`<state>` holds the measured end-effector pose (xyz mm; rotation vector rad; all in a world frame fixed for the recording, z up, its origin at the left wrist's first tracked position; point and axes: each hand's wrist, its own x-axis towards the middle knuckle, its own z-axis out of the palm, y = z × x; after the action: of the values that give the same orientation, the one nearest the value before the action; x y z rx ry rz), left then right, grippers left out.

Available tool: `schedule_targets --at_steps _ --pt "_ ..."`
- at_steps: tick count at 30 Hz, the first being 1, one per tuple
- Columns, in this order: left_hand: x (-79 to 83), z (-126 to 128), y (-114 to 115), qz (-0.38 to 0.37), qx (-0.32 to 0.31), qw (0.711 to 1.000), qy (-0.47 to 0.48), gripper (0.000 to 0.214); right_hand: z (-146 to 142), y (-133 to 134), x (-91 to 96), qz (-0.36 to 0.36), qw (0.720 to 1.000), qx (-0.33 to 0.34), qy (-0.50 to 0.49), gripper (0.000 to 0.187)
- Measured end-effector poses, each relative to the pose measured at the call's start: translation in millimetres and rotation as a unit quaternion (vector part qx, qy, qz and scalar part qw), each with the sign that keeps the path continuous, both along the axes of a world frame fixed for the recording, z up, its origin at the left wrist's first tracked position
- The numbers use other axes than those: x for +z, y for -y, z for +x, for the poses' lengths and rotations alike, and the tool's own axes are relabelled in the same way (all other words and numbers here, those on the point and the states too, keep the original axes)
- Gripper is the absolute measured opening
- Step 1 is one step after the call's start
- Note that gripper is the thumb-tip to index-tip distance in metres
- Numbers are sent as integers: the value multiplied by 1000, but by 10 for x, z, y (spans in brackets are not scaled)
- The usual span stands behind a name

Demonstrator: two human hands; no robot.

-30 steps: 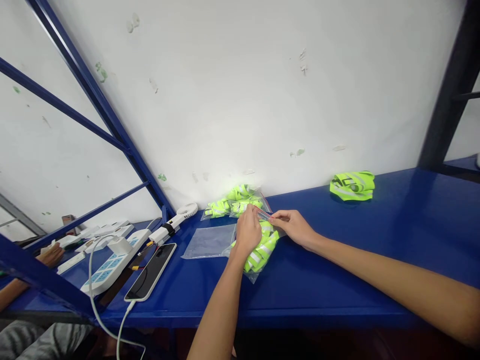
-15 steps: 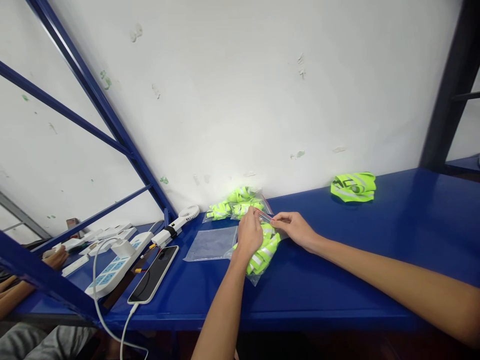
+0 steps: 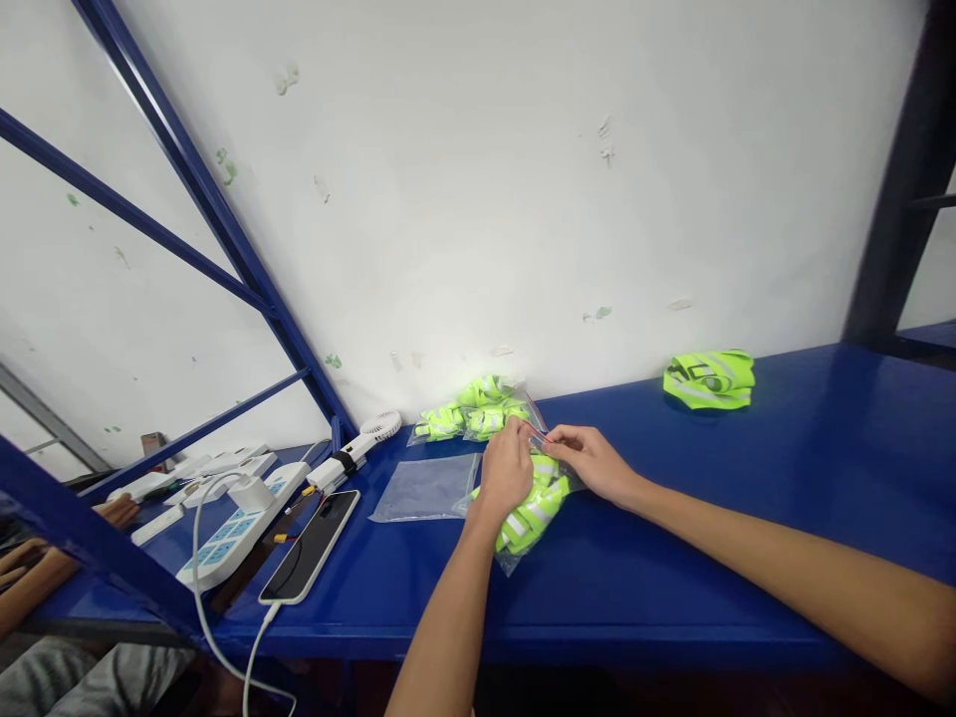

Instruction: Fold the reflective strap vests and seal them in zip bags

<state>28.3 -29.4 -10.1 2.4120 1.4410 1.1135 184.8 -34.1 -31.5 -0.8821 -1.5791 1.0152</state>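
Observation:
Both my hands pinch the red-striped top edge of a clear zip bag with a folded neon-yellow reflective garment inside. My left hand is closed on the left part of the edge and covers some of the bag. My right hand grips the edge farther right between thumb and fingers. An unfilled clear bag lies flat to the left of my left hand. Behind my hands, several bagged neon-yellow bundles are piled against the wall. A loose folded neon-yellow reflective garment rests at the back right.
On the left lie a phone with a charging cable, a white power strip and a small handheld fan. A blue metal frame stands there. Beyond it another person's hands show over the blue table.
The view has shifted slightly, moving everything a little right and down. My fingers are still on the bag's top edge, with my hands slightly closer together.

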Motion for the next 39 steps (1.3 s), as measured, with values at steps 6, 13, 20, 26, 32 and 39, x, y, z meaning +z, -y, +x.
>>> schedule_targets --at_steps 6,13,20,26,32,39 --pt "14 18 19 -17 -31 999 2 24 15 -28 -40 76 995 -22 53 32" --pt "30 24 37 -15 -56 998 24 28 1 24 -13 105 990 -34 85 32" --pt "-16 15 -5 -1 -64 997 36 25 35 -49 -32 85 992 -5 95 37" --pt "-23 -6 -55 -11 -37 994 105 27 145 -6 -2 77 983 25 166 36" --pt "-37 -29 -71 -1 -6 990 141 28 170 62 -19 83 981 16 177 33" --pt "-30 -62 -59 20 -6 987 160 29 141 42 11 88 980 15 178 34"
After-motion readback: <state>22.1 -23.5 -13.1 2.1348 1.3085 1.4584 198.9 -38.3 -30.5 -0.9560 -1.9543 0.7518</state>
